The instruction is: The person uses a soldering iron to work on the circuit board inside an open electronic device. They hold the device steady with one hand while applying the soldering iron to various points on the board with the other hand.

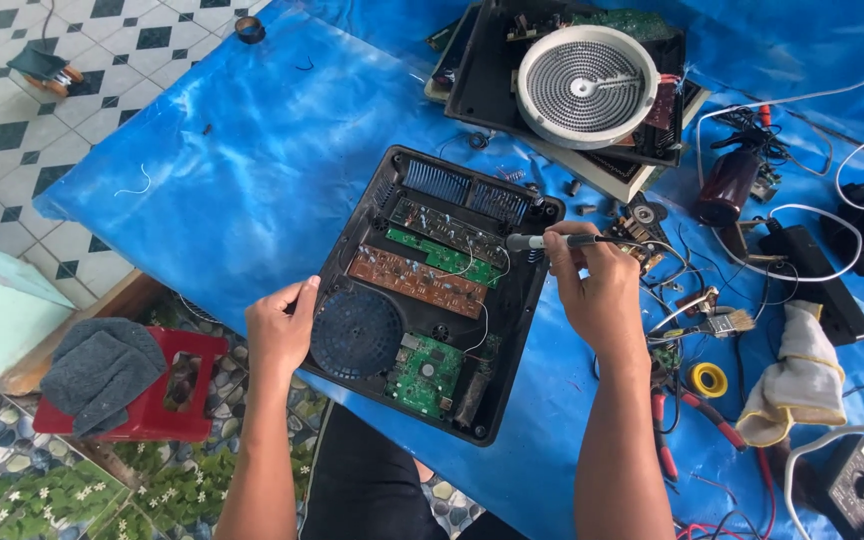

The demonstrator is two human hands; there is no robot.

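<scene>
An opened black appliance base (352, 215) lies on the blue table cover, showing green and brown circuit boards (422, 275) and a round black fan (356, 333). My left hand (280, 328) grips the base's left edge beside the fan. My right hand (592, 290) holds a slim grey tool (542, 241) like a pen. Its tip points left over the upper right corner of the base, near the boards. Thin white wires run across the boards.
A second opened unit with a white round heating coil (586, 84) sits at the back. Wires, a small brush (727, 322), yellow tape roll (709, 379), red pliers (697, 410), a white rag (797, 375) and a multimeter (857, 490) crowd the right. A red stool with grey cloth (102, 370) stands left.
</scene>
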